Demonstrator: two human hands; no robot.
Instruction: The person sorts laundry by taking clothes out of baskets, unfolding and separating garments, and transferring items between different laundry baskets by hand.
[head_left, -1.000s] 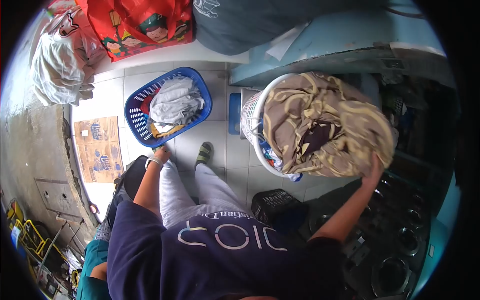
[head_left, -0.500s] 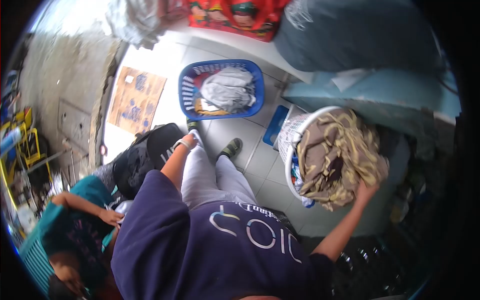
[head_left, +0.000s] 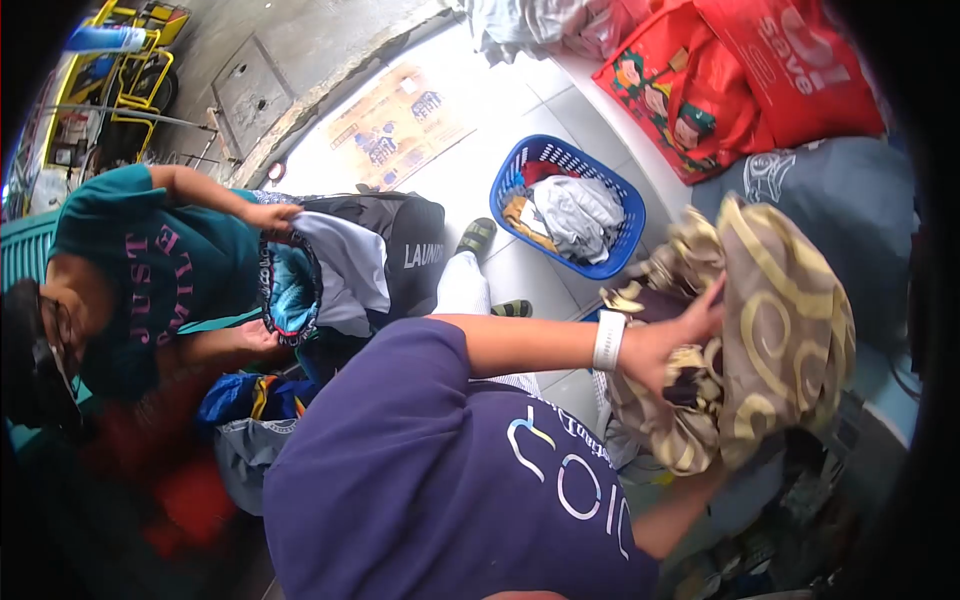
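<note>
A bunched brown cloth (head_left: 785, 330) with yellow swirls is lifted in front of me on the right. My left hand (head_left: 672, 345), below a white watch (head_left: 608, 340), reaches across my body with its fingers pressed into the folds, holding the cloth. My right hand comes up from below against the same cloth; its forearm (head_left: 685, 510) shows, but the folds cover the fingers. Beneath the bundle, the white laundry basket is mostly hidden. On the tiled floor ahead stands a blue basket (head_left: 632, 235) with a grey-white garment (head_left: 580, 215) and other clothes inside.
A seated person in a teal shirt (head_left: 115, 270) at my left holds a white-and-blue garment (head_left: 345, 270). Beside them is a black laundry bag (head_left: 412, 225). Red bags (head_left: 740, 90) and a dark grey bundle (head_left: 825, 190) rest at upper right. Flattened cardboard (head_left: 400, 125) lies by the doorway.
My left hand has moved from near my knee across to the brown cloth. The cloth has been raised out of the white basket. My view has turned, showing more of the other person.
</note>
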